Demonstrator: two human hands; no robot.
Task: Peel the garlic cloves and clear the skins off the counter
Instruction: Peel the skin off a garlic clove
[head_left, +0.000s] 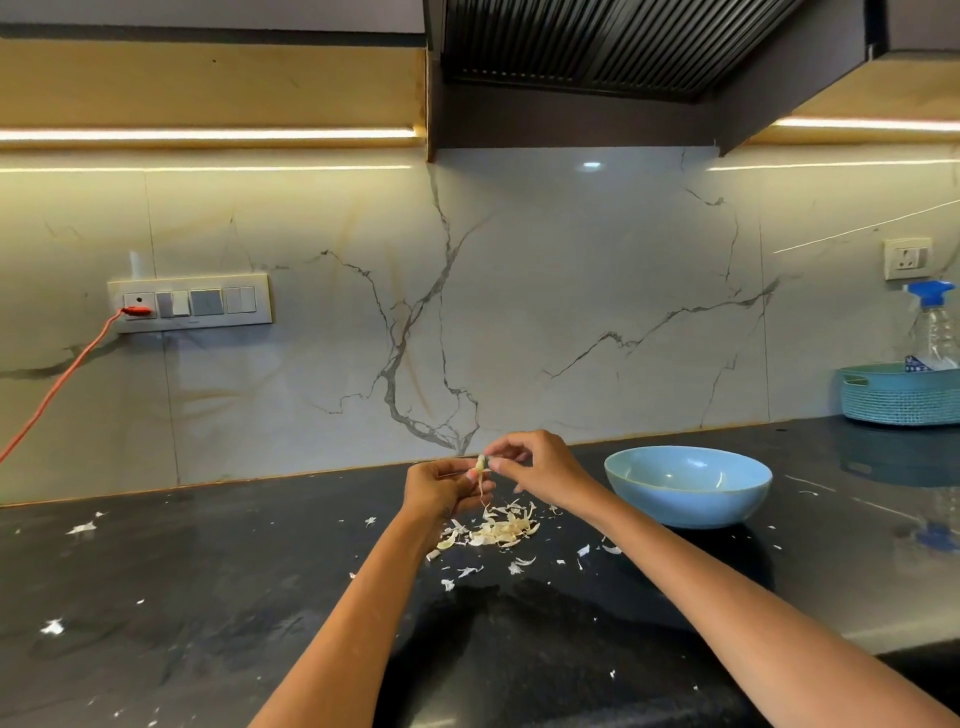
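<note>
Grip, L: garlic clove (481, 462) is pinched at the fingertips of the left hand (441, 488); fingers are curled shut round its lower end, thumb on top.
Grip, R: right hand (540, 467) is closed to a fine pinch, thumb + forefinger meeting on the clove's top at 3 o'clock of it; other fingers are curled loosely below.
Clove: held upright-ish between both hands, raised off the counter, above the skin heap. A thin strip of skin (482, 491) is seen hanging from it toward 6 o'clock; how much peel is left on can't be told.
Skin heap: pile of skins (498, 530) is spread on the black counter (208, 597) just below the hands, at 6 o'clock of the clove.
Loose bits: smaller flakes (470, 570) are scattered round the heap, mostly 5–7 o'clock; a few more flakes lie well apart at 9 o'clock, nr the counter's left side.
Bowl: blue bowl (688, 491) is set on the counter at 3 o'clock of the hands, near the R wrist, not touching. Nothing can be made out inside.
Backdrop: marble-look wall behind; switch plate (189, 303) w/ orange cord at 10 o'clock; teal basket (898, 395) w/ spray bottle at 2 o'clock, far right.
</note>
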